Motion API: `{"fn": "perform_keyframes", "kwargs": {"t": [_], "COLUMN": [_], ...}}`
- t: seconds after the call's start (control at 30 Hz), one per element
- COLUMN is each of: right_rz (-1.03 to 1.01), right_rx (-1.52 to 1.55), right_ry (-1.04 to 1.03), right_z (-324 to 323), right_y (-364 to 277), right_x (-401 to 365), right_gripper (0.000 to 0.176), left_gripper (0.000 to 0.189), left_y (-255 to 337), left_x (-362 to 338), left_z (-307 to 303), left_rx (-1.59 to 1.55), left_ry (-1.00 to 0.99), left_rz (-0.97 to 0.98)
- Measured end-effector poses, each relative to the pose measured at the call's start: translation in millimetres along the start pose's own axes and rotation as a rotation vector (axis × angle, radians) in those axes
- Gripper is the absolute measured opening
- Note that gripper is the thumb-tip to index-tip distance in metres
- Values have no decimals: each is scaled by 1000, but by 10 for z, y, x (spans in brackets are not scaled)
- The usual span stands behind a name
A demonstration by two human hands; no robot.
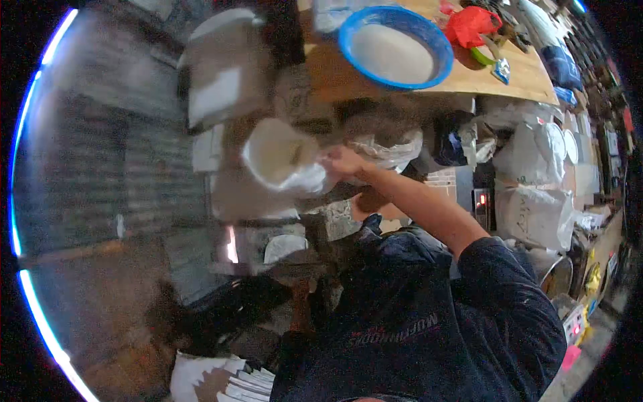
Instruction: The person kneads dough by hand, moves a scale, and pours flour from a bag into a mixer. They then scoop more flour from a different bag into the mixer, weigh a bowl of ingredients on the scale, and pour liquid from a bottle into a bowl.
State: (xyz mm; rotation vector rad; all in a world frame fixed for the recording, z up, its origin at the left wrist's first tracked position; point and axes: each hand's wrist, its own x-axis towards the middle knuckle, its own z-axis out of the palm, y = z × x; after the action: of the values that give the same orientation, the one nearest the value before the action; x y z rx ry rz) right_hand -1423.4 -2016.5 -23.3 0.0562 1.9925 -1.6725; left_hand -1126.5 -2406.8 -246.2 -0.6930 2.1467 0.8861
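My right hand reaches out from the dark short sleeve, its fingers closed at the edge of a white bag. The bag's round mouth is open, with pale material inside; motion blurs it. Low in front of my dark shirt, a dim skin-coloured patch looks like part of my left arm. Shadow and blur hide the fingers there. Beyond my right hand, a blue basin holds white powder on a wooden table.
A red plastic bag and a small blue-and-white packet lie beside the basin. Large whitish sacks stand at the right. A crumpled clear bag is under the table edge. Papers or cardboard lie at the bottom left.
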Motion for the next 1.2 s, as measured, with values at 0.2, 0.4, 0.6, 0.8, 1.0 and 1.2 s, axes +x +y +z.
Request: {"fn": "perform_keyframes", "kwargs": {"t": [0.2, 0.4, 0.6, 0.8, 1.0, 1.2], "right_rz": [-185, 944, 910, 426, 154, 703], "right_rx": [-554, -605, 703, 1073, 843, 584], "right_ry": [417, 1198, 1914, 2280, 2434, 2484], "right_z": [-708, -1280, -1857, -2642, -3215, -3634], "right_y": [1915, 4752, 4583, 4199, 4955, 5461], "right_x": [-1436, -4152, -6139, -7100, -7487, -7645], "right_gripper": [33, 25, 29, 67, 90, 69], "left_gripper": [43, 29, 24, 67, 92, 76], "left_y": [494, 3162, 5547, 6761, 7020, 6916], "left_x": [1052, 496, -859, -2481, -4120, -4279], "left_z": [261, 821, 2758, 5447, 7389, 8575], "left_rx": [223, 366, 521, 1008, 848, 771], "left_ry": [-76, -457, -1069, -1073, -955, -755], "left_rz": [384, 864, 350, 1138, 1665, 1654]}}
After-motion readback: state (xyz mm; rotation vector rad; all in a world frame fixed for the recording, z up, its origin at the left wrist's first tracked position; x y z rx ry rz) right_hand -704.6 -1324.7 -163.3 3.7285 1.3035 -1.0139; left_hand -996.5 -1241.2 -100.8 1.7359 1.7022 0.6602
